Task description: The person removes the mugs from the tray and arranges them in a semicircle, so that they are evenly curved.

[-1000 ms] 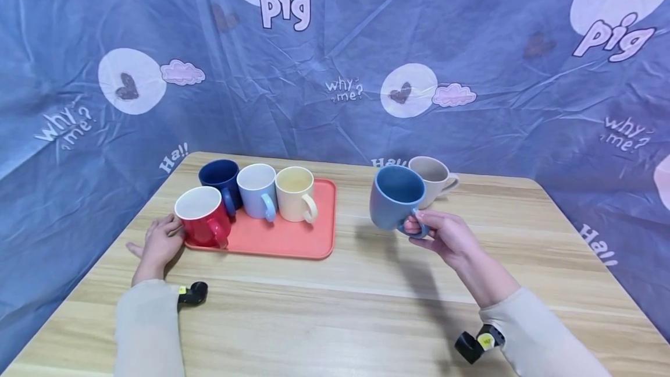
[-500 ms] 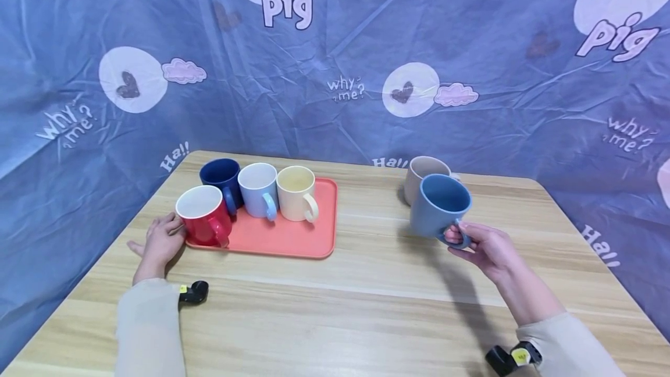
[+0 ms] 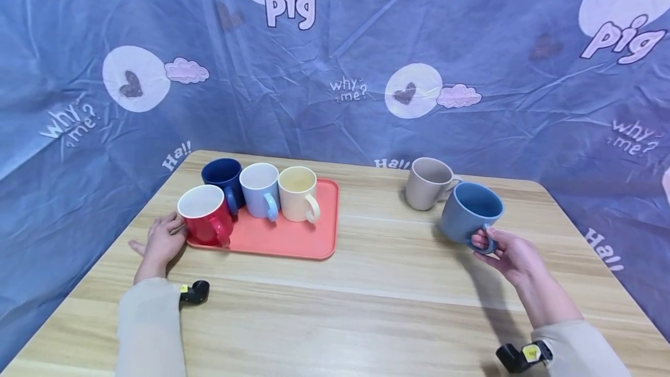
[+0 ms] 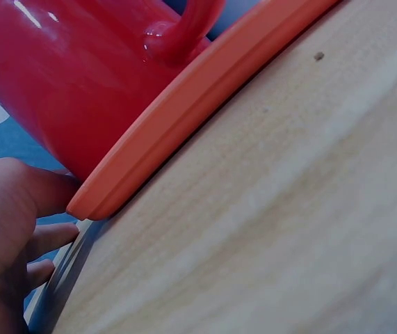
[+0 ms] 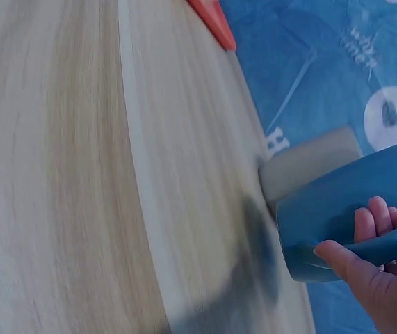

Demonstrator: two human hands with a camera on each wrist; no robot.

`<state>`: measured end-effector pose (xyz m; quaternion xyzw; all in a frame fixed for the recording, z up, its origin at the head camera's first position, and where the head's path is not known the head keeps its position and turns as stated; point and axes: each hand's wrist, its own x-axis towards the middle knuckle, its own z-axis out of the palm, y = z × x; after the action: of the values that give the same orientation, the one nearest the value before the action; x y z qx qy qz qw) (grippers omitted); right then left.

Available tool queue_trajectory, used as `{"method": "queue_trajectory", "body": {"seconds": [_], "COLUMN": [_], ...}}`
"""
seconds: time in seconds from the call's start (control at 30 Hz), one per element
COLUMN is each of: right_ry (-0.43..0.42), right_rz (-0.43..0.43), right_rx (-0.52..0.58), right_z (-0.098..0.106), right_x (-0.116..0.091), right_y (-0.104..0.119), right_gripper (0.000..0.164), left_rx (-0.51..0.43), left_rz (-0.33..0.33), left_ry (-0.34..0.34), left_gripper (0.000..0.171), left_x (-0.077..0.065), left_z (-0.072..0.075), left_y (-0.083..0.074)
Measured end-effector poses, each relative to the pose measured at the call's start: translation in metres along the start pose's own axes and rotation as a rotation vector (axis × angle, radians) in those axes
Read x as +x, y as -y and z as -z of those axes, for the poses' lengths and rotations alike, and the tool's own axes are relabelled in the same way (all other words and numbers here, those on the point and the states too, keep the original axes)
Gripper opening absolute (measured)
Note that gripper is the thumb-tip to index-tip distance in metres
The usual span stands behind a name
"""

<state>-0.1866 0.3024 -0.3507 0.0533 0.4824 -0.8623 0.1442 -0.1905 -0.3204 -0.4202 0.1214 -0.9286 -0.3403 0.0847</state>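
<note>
My right hand (image 3: 515, 258) grips a teal-blue mug (image 5: 344, 205) by its handle, fingers through the loop and thumb along it. The mug is upright, close over the tabletop, its shadow showing beside the base in the right wrist view. Just behind and left of it stands a grey-beige mug (image 3: 428, 184). At the left, my left hand (image 3: 164, 243) rests at the near left corner of a coral-red tray (image 3: 282, 240), fingers lying along that corner beside a red mug (image 3: 204, 220). In the left wrist view the fingertips (image 4: 62, 235) are right at the tray's rim.
Behind the red mug on the tray are a dark blue mug (image 3: 222, 176), a light blue mug (image 3: 259, 194) and a cream mug (image 3: 296, 196), handles facing forward and right. A blue printed cloth (image 3: 335, 45) hangs behind the wooden table (image 3: 335, 313).
My right hand has carried the blue mug to the right and lower, away from in front of the grey-beige mug. My left hand has stayed at the tray's corner.
</note>
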Motion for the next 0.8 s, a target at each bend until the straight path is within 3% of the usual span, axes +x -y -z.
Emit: {"method": "queue_trajectory", "body": {"seconds": [0.27,0.8], "right_ry": [-0.129,-0.143], "right_rz": [-0.08,-0.059], "right_rx": [0.031,0.038], "right_z": [0.009,0.01], "right_x": [0.01,0.028], "right_y": [0.005,0.008], "right_gripper": [0.023,0.021], "left_rx": [-0.005,0.019], "left_rz": [0.001,0.004], "left_ry": [-0.011,-0.005], "left_gripper": [0.039,0.041], "left_x": [0.0,0.001], "left_z": [0.0,0.0], "left_y": [-0.002,0.0]}}
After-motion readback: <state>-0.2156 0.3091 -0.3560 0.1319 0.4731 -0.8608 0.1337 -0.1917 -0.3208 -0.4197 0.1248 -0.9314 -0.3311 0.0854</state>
